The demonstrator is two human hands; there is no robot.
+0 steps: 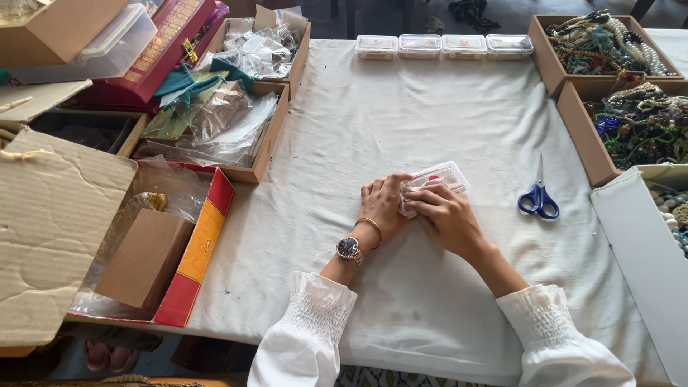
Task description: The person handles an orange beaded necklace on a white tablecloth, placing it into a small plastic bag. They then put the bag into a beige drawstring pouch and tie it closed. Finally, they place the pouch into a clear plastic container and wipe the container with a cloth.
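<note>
Both your hands are on one small clear box (437,183) lying near the middle of the worktop (373,122), a little toward its right edge. Your left hand (385,203) presses its near-left end with the fingers bent over it; your right hand (443,213) lies across its near side, fingers curled onto the lid. Neither hand lifts it: the box rests on the cloth, gripped from both sides. Something red and white shows through the plastic, but what it is you cannot make out.

As a judgement: the lid looks to be in the middle of being pressed shut, or possibly opened; the pictures do not settle which. Four like boxes (444,46) stand closed in a row at the far edge, touching side by side, so four look finished and this is the fifth.

One pair of blue-handled scissors (538,197) lies just right of the box, untouched. Along the right edge stand two cardboard trays of beads (573,111) and one white tray (631,229) nearer you. At the left edge are two cardboard trays of plastic bags (269,136), one red box (204,244) with a brown carton in it, and a large cardboard flap (50,236).
</note>
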